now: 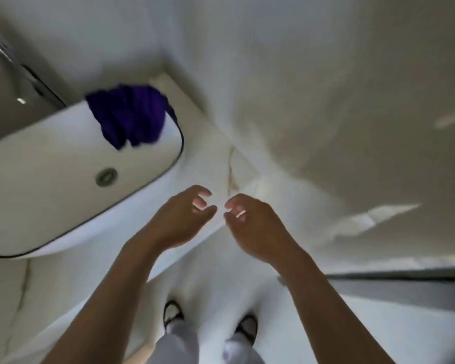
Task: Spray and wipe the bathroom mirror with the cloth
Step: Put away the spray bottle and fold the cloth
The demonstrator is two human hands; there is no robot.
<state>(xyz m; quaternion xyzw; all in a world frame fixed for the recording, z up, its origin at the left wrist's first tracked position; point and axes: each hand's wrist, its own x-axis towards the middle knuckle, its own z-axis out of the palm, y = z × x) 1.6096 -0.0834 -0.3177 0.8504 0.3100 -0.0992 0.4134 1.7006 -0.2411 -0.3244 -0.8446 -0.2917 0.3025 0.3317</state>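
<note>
A purple cloth [132,115] lies crumpled over the far right rim of the white sink basin [50,164], partly hanging into the bowl. My left hand [184,219] and my right hand [250,224] hover side by side over the white counter just right of the basin, well below the cloth. Both hands are empty, fingers loosely curled and apart, fingertips almost meeting. The mirror [8,95] shows only as a blurred dark-edged strip at the far left. No spray bottle is in view.
A round metal drain [106,176] sits in the basin's middle. The white marble counter [216,164] runs to a wall corner at the back. Pale wall fills the right side. My feet in dark sandals [172,315] stand on the white floor below.
</note>
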